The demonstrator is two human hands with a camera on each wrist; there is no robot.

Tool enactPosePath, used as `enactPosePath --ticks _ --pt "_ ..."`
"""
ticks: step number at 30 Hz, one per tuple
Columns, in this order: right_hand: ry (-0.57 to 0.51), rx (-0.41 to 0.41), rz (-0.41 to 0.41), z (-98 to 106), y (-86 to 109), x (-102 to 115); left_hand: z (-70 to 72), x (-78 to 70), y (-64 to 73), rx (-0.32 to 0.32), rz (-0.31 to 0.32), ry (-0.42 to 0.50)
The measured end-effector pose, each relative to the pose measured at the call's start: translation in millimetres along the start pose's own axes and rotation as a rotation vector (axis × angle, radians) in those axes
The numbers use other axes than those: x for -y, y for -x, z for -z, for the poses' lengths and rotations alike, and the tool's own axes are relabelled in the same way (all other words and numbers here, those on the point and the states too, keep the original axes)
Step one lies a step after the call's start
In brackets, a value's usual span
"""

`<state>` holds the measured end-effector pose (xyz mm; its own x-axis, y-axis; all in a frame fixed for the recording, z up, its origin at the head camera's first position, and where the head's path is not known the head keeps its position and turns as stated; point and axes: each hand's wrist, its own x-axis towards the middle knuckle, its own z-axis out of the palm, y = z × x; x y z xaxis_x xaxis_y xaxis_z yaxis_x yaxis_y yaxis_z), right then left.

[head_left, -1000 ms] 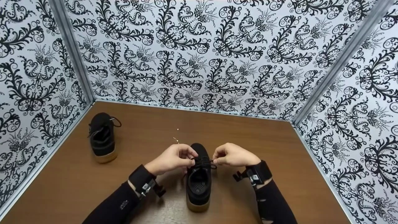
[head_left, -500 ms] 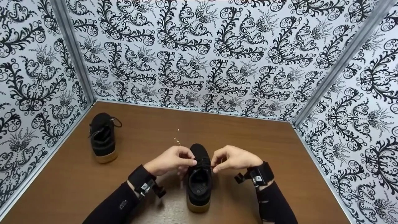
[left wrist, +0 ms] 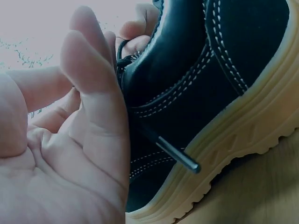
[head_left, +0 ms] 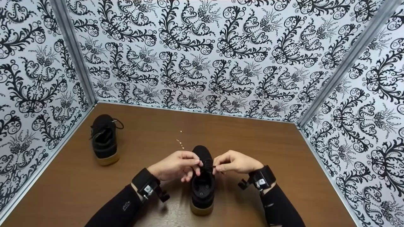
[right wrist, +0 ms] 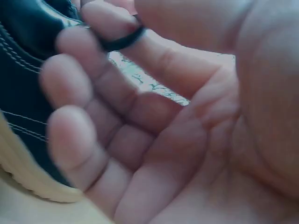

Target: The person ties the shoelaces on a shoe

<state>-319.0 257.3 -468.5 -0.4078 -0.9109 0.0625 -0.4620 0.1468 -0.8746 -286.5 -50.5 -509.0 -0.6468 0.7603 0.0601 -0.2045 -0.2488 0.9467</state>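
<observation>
A black lace-up shoe (head_left: 202, 202) with a tan sole stands upright in front of me, toe pointing away. My left hand (head_left: 173, 165) is at the left of its lacing, thumb and index finger pinching the shoelace; the other fingers spread loosely beside the shoe. A shoelace tip (left wrist: 180, 156) hangs past that hand in the left wrist view, in front of the shoe's side. From the right, my right hand (head_left: 240, 162) pinches a shoelace loop (right wrist: 125, 41) between thumb and index finger, its remaining fingers half curled near the shoe's side. Fingers partly hide the knot area.
Another black shoe (head_left: 105, 145) stands at the left of the brown table (head_left: 252, 135), one lace looping off its side. Patterned panels (head_left: 195, 63) enclose the table at the back and both sides. Small bright specks (head_left: 180, 143) show beyond the near shoe's toe.
My left hand has shifted slightly right over the lacing, and its lower fingers have spread. The right hand's fingertips dipped beside the shoe, then rose with the lace. The far shoe has not moved.
</observation>
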Motion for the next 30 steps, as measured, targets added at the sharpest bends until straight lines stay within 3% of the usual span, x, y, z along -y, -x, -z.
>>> enactPosePath --ticks 7,13,19,30 --pt "-0.125 -0.086 0.042 -6.6 0.7 -12.8 -1.9 0.1 -2.1 -0.061 0.015 0.014" --pt "-0.136 -0.089 0.021 -4.8 2.6 -12.8 0.5 -3.7 1.2 -0.086 0.049 -0.015" --pt "-0.165 -0.083 -0.003 -1.8 4.9 -13.9 6.3 -7.1 4.1 -0.07 0.062 -0.033" --pt "-0.419 -0.053 0.04 -1.1 5.9 -26.9 13.1 -10.5 5.4 -0.033 0.038 -0.09"
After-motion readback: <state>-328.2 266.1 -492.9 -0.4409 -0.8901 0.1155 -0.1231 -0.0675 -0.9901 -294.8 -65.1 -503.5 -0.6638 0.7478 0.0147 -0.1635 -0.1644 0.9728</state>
